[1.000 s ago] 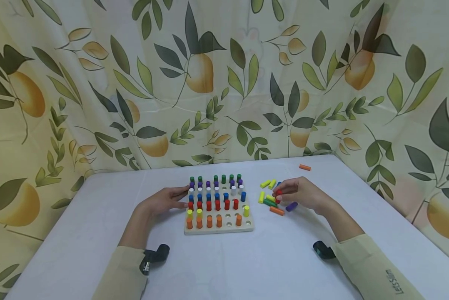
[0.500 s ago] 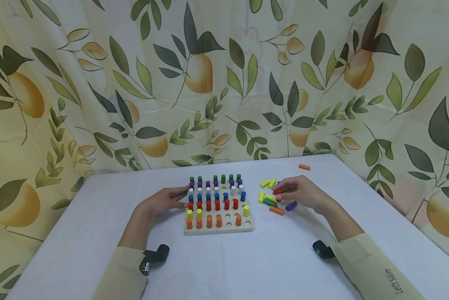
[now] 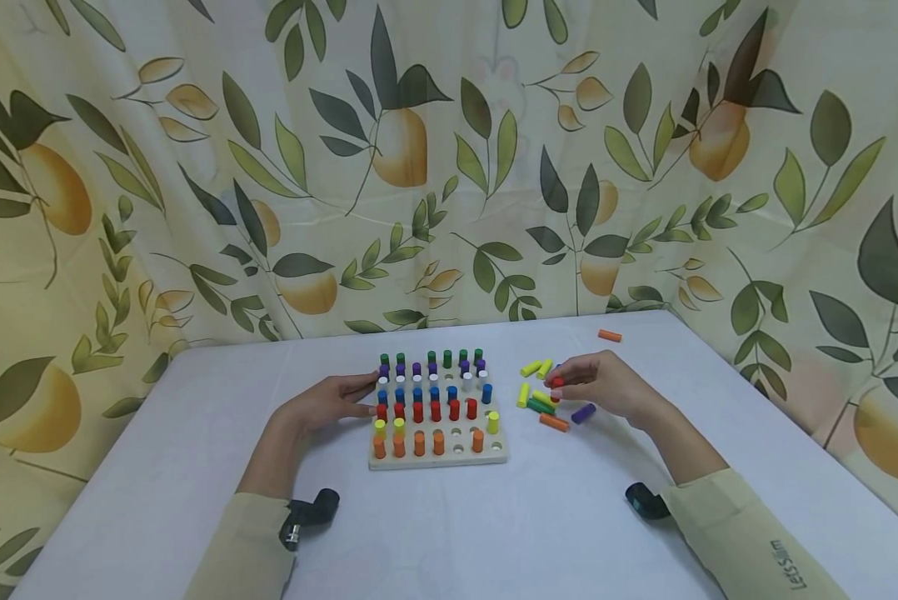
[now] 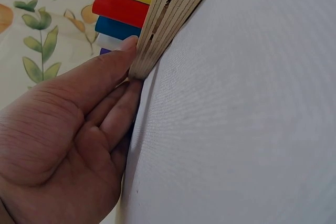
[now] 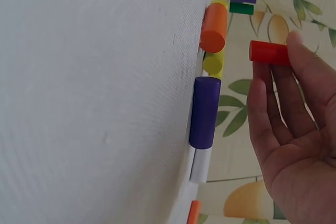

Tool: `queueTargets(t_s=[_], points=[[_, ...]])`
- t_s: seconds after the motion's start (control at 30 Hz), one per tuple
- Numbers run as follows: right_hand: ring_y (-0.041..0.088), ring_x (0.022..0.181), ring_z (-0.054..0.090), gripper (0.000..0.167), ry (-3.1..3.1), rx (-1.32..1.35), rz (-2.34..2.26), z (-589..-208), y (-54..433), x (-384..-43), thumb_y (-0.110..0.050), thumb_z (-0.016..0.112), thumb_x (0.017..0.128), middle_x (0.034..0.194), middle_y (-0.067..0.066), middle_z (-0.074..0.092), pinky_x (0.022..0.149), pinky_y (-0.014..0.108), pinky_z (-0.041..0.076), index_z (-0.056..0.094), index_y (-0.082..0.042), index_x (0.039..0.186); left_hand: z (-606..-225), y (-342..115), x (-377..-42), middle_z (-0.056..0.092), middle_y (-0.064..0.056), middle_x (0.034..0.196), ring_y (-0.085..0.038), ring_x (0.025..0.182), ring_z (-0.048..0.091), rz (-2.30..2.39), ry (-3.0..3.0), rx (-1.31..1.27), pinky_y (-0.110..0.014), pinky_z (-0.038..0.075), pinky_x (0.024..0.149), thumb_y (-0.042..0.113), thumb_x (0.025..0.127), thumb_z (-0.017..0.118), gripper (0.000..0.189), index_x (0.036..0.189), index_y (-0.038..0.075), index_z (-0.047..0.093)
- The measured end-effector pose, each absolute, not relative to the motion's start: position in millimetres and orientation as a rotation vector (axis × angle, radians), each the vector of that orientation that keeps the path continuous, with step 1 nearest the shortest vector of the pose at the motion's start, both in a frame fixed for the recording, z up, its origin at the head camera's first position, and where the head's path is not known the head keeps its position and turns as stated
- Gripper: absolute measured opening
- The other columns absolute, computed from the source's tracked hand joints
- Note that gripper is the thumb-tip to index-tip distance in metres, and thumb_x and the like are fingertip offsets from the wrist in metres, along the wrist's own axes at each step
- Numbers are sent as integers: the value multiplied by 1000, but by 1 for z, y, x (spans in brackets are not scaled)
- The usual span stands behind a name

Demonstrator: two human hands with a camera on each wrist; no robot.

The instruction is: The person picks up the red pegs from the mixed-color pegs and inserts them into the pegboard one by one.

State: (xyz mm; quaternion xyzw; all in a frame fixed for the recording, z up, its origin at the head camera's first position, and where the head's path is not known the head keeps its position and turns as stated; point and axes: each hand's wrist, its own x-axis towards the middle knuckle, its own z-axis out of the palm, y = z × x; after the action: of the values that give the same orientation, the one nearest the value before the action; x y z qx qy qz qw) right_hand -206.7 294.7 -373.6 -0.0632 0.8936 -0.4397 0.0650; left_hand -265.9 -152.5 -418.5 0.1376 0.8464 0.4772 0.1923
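A pale wooden pegboard [image 3: 437, 463] stands on the table, filled with rows of green, purple, white, blue, red, yellow and orange pegs and showing several bare holes toward the front right. My left hand [image 3: 327, 403] rests against its left edge, fingers and thumb fairly straight; in the left wrist view the thumb tip is right at the board's edge [image 4: 169, 9]. To the right of the board, my right hand [image 3: 608, 388] pinches a red peg [image 5: 269, 52] between thumb and fingers, above the loose pegs.
Loose pegs lie around the right hand: yellow pegs [image 3: 523, 394], a green peg [image 3: 541, 406], an orange peg [image 3: 554, 422] and a purple peg [image 3: 583, 413]. In the right wrist view a white peg [image 5: 200, 166] shows beyond the purple one. Another orange peg [image 3: 610, 335] lies farther back.
The red peg tilts slightly within the right hand's fingers. The left hand and the pegboard stay in place.
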Motion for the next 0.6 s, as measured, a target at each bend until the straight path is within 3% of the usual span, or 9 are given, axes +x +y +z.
queueTargets(t_s=[0.23, 0.6], points=[[28, 113, 70, 26, 2694, -179, -1323, -375, 295, -209, -16, 81, 92, 118, 7, 75, 106, 59, 46, 79, -10, 117, -417, -152, -265, 44, -9, 159, -28, 153, 27, 1323, 2383, 402, -55, 22, 121, 16, 92, 80, 74, 157, 11, 45], [27, 110, 70, 26, 2703, -176, -1298, -375, 295, -209, -15, 80, 93, 118, 8, 75, 103, 54, 50, 79, -10, 118, -416, -152, -265, 44, -8, 159, -28, 153, 26, 1318, 2384, 403, -55, 21, 122, 17, 92, 80, 75, 157, 11, 45]])
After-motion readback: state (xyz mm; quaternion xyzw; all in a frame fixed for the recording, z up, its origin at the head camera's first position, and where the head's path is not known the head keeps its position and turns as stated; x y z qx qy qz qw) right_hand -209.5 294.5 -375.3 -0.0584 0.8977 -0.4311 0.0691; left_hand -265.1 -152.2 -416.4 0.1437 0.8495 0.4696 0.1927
